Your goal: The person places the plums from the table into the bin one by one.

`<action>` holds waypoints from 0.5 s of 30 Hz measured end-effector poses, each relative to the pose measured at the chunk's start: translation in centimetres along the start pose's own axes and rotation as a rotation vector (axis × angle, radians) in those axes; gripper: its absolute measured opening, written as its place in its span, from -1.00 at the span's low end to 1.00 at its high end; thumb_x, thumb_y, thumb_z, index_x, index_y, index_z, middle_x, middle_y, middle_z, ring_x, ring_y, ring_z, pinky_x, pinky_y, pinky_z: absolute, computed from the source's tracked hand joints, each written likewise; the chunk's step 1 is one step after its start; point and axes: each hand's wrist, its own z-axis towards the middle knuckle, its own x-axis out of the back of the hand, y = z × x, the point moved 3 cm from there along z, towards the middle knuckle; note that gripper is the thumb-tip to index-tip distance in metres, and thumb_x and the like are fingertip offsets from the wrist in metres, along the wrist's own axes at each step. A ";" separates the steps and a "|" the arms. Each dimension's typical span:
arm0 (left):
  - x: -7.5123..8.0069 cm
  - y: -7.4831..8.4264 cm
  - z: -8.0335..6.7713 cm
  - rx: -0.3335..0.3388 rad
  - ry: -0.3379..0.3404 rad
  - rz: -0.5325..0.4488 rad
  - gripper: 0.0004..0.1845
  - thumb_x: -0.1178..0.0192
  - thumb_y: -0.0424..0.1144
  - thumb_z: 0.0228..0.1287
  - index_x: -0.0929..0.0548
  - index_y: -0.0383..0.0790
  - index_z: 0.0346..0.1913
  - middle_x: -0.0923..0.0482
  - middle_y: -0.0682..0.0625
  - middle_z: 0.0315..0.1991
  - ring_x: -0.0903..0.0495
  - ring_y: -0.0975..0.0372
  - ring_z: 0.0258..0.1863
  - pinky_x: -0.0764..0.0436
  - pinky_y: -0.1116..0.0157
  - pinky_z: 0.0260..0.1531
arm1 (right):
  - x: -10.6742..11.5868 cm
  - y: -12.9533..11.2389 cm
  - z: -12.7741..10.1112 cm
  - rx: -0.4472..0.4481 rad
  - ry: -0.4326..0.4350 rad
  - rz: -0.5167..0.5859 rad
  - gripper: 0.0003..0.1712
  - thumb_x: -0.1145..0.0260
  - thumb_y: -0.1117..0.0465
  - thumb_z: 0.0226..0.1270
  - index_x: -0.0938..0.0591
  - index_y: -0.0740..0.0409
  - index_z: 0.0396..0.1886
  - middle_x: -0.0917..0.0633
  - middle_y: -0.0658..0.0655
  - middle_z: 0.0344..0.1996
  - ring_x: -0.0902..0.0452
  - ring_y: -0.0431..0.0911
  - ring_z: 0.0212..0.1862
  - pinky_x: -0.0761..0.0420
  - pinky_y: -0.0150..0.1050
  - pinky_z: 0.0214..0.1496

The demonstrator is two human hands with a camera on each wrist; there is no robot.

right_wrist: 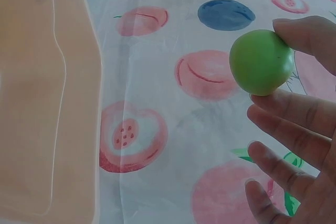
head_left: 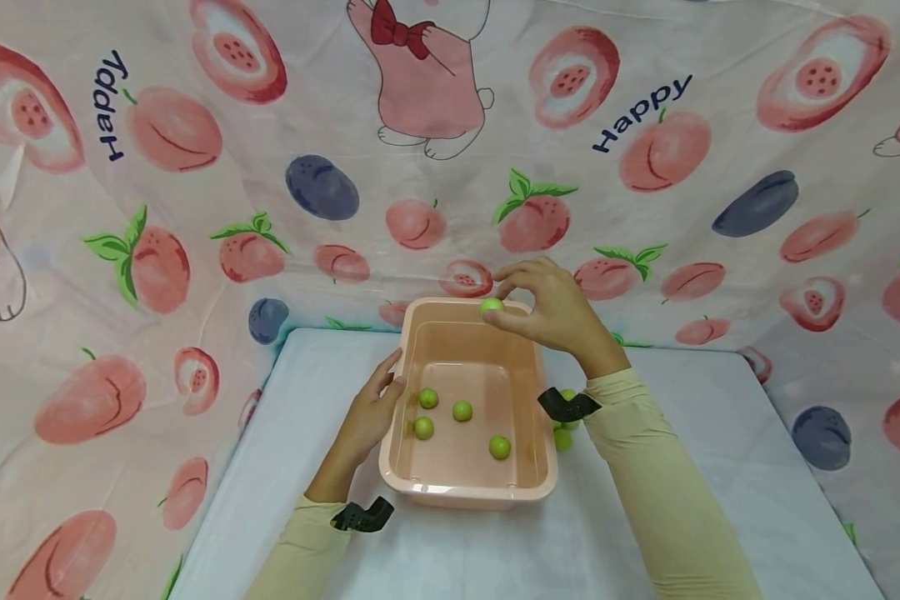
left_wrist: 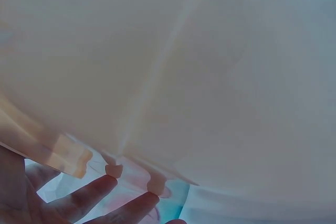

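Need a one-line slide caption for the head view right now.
Right hand pinches a green fruit over the peach tub's far rim; left hand rests on its side.

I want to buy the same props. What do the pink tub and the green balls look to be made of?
The tub looks like thin moulded plastic: glossy, slightly see-through, with rounded corners and a rolled rim. The green ball pinched in the right hand is smooth, matt and evenly coloured with tiny dark specks; it may be a small fruit or a plastic copy, I cannot tell which.
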 end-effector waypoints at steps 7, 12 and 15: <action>0.0 0.0 0.0 -0.002 -0.003 -0.005 -0.46 0.07 0.04 0.61 -0.19 0.44 0.55 -0.27 -0.22 0.51 -0.52 -0.20 0.31 -0.64 -0.13 0.13 | 0.0 0.0 0.0 0.003 0.003 -0.003 -0.60 -0.55 -0.20 0.12 -0.76 0.01 -0.33 -0.71 0.03 0.12 -0.46 -0.01 0.31 -0.44 0.16 0.38; 0.0 0.0 -0.1 -0.004 -0.005 -0.003 -0.46 0.07 0.04 0.61 -0.19 0.44 0.55 -0.25 -0.21 0.53 -0.49 -0.21 0.34 -0.60 -0.15 0.17 | 0.0 0.0 -0.1 0.006 0.005 -0.009 -0.63 -0.55 -0.18 0.12 -0.77 0.00 -0.32 -0.71 0.04 0.12 -0.46 0.00 0.31 -0.44 0.17 0.38; 0.0 0.0 -0.1 -0.006 -0.007 -0.002 -0.46 0.06 0.05 0.61 -0.20 0.42 0.55 -0.23 -0.21 0.54 -0.45 -0.21 0.38 -0.58 -0.17 0.20 | 0.0 0.0 -0.2 0.012 0.009 -0.011 -0.64 -0.56 -0.16 0.13 -0.77 0.00 -0.32 -0.71 0.04 0.12 -0.47 0.00 0.31 -0.44 0.16 0.38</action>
